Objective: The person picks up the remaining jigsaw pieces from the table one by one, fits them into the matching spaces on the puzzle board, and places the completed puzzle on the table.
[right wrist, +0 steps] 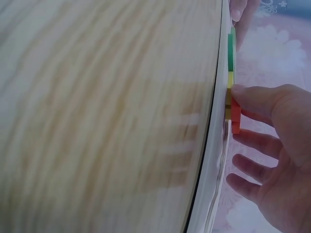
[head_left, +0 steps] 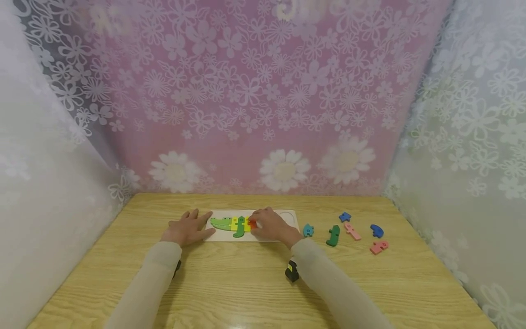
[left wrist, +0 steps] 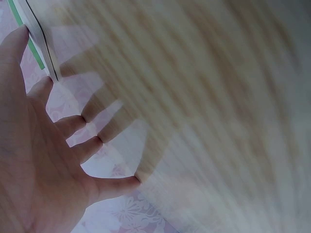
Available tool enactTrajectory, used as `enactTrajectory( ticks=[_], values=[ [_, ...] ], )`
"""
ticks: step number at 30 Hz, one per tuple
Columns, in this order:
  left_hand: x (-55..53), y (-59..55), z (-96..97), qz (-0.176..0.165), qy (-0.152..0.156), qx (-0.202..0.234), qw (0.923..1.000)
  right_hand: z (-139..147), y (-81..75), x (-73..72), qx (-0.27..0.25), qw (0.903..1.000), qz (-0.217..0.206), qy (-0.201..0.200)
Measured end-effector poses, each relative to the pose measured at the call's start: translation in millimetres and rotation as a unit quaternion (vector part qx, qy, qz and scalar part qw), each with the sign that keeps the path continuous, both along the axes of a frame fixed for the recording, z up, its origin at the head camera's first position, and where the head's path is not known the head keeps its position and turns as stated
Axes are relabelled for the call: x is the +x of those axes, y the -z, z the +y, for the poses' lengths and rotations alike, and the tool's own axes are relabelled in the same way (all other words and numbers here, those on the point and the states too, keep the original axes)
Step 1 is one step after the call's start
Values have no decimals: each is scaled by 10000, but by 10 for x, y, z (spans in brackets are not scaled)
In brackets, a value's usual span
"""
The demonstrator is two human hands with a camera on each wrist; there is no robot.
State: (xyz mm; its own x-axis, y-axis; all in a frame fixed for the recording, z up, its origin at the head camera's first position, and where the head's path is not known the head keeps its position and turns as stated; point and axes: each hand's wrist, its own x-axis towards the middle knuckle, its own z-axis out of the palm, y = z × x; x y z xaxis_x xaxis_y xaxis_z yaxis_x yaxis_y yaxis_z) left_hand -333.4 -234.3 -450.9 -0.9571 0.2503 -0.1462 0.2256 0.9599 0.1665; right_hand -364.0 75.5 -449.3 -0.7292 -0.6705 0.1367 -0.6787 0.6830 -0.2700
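A white puzzle board point(head_left: 222, 238) lies on the table, with a green crocodile head piece point(head_left: 221, 223), yellow pieces and a green leg piece point(head_left: 240, 227) fitted together on it. My left hand point(head_left: 182, 230) has its fingers spread flat at the board's left end, thumb and index finger at the edge and the other fingertips on the tabletop. My right hand point(head_left: 269, 225) pinches a red-orange puzzle piece point(right wrist: 236, 116) between thumb and index finger. That piece overlaps the yellow piece point(right wrist: 229, 81) and sits slightly proud of it. The other right fingers extend loosely over the board.
Right of the board lie loose pieces: a light blue one point(head_left: 308, 230), a dark green one point(head_left: 334, 236), two pink ones point(head_left: 379, 247) and two blue ones point(head_left: 376, 230). Flowered cloth point(head_left: 263, 114) encloses the wooden table point(head_left: 230, 292) at the back and sides.
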Motion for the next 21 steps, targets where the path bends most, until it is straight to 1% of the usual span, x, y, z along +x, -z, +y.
enactTrajectory(
  ticks=[8,15,21],
  values=[
    [3,-22,-2,30,8,-18,10000,-30,-23,-12,78,9999,101,-12],
    [-1,-2,-6,-2,-15,-42,10000,-33,-14,-19,112,9999,-43,36],
    [-4,-2,9,21,-21,-60,10000,14,-8,-14,150,9998,103,69]
  ],
)
